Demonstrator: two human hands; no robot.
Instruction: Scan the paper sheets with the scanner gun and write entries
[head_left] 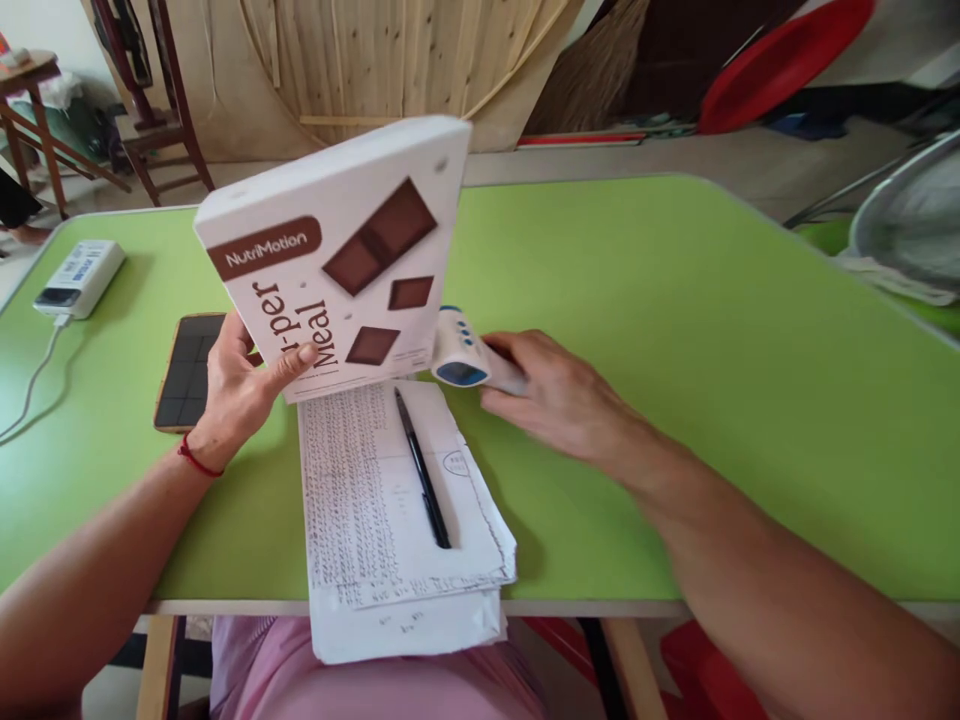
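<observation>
My left hand [244, 380] grips the lower left edge of a white box [352, 300], its thumb across the front. The box is held tilted above the table, and shows the name NutriMotion and pictures of chocolate pieces. Wrapped round a handle, my right hand [551, 390] holds a white gun-shaped infrared thermometer [461, 345] with blue buttons and a dark oval window. The thermometer's head is close against the box's lower right edge; whether they touch I cannot tell. Below the box lie handwritten papers [345, 500] with a black pen [421, 465] on top.
On the green table [675, 300], a dark phone-like device with an orange rim [184, 370] lies beside my left hand. A white power adapter [81, 278] with a cable [37, 390] is at the far left. The papers overhang the front edge. Beyond stands a wooden chair [161, 130].
</observation>
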